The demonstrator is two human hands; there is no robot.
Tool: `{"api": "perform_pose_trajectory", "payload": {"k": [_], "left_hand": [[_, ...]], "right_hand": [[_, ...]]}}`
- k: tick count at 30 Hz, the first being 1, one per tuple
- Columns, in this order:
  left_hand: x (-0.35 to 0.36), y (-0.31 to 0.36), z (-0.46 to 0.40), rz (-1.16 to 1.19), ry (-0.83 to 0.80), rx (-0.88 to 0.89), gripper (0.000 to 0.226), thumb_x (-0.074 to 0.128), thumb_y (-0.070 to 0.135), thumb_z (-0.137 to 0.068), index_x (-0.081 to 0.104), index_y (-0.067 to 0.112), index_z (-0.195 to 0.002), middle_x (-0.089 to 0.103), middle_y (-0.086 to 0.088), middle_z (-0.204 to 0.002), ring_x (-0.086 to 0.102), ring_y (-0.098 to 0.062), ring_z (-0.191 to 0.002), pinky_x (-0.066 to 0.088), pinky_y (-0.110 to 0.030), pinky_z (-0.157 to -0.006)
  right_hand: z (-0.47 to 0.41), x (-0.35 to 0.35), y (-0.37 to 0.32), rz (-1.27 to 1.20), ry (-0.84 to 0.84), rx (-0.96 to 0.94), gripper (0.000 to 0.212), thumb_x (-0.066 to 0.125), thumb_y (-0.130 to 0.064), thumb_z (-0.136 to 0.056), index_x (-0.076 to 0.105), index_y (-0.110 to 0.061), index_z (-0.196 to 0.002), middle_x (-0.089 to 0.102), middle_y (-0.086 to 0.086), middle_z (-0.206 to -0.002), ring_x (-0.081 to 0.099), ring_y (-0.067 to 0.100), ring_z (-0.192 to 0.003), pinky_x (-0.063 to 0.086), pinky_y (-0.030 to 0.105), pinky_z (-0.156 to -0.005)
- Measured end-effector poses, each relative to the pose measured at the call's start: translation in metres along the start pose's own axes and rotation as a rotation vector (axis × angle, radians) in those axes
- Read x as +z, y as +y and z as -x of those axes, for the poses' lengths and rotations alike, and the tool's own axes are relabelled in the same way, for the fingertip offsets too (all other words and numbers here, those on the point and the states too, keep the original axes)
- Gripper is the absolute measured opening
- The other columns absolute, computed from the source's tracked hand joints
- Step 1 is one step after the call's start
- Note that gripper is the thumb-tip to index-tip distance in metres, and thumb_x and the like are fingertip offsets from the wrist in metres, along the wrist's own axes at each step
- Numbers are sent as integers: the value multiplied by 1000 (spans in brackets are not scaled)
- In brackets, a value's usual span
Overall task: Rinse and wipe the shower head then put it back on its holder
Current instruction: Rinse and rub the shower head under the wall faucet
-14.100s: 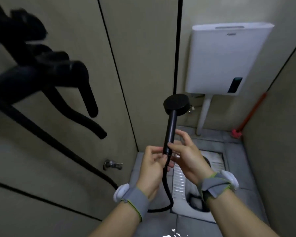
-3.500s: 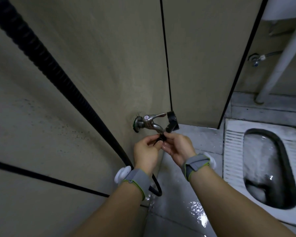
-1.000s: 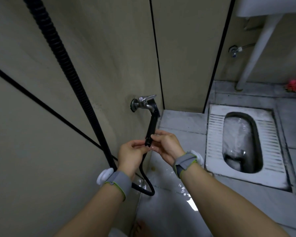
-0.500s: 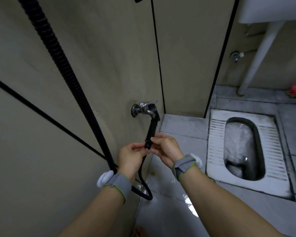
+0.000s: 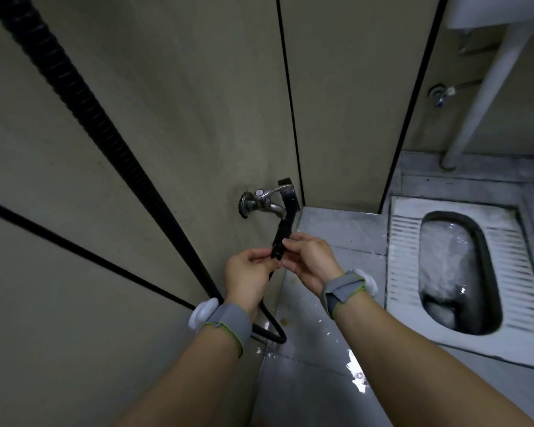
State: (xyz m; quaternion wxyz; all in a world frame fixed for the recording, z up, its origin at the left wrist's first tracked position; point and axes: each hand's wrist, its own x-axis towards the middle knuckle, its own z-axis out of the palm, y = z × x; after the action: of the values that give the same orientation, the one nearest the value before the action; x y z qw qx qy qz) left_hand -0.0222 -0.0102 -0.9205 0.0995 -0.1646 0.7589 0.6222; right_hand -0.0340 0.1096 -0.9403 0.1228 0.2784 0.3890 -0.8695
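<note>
Nearest the camera, two bare forearms reach forward, each with a grey wristband [image 5: 228, 322] carrying a white puck. The left hand [image 5: 248, 276] and the right hand [image 5: 311, 261] meet at the lower end of the black shower head [image 5: 285, 220], both pinching its handle where the black hose [image 5: 270, 315] joins; fingertips curl round the handle from either side. Below the grip, the hose loops down to the wet floor [image 5: 321, 349]. Above the grip, the handle rises tilted, and its head sits directly under the spout of the chrome tap [image 5: 264, 201] on the beige wall [image 5: 167, 118]. Right of the grip, well apart, lies the squat toilet [image 5: 463, 266], with a white pipe [image 5: 481, 97] beyond.
</note>
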Motion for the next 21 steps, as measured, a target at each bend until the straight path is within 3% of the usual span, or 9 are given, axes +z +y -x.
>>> {"api": "perform_pose_trajectory", "payload": {"k": [6, 10, 13, 21], "left_hand": [[12, 1, -18, 3, -3, 8, 21, 74, -1, -74, 72, 12, -90, 75, -11, -84, 72, -21, -84, 50, -20, -71], [18, 1, -30, -7, -3, 21, 21, 75, 1, -74, 71, 17, -87, 76, -8, -84, 71, -18, -85, 50, -22, -75], [23, 1, -36, -3, 0, 43, 23, 73, -1, -75, 70, 21, -82, 75, -10, -83, 72, -20, -84, 51, -24, -77], [35, 2, -56, -6, 4, 56, 26, 70, -2, -78, 69, 24, -79, 75, -5, -78, 71, -16, -80, 49, -16, -67]], "right_hand": [[-19, -2, -9, -5, 21, -19, 37, 51, 5, -92, 50, 6, -128, 63, 19, -101, 64, 25, -76, 51, 29, -55], [-29, -4, -15, -23, 46, -32, 38, 52, 5, -91, 49, 5, -129, 65, 18, -95, 65, 25, -74, 52, 30, -54], [-36, -5, -18, -38, 44, -35, 37, 51, 6, -91, 50, 6, -128, 65, 23, -102, 65, 27, -77, 54, 31, -55], [-58, -8, -27, -73, 65, -43, 35, 51, 8, -91, 50, 5, -126, 65, 18, -89, 65, 26, -71, 54, 27, -47]]}}
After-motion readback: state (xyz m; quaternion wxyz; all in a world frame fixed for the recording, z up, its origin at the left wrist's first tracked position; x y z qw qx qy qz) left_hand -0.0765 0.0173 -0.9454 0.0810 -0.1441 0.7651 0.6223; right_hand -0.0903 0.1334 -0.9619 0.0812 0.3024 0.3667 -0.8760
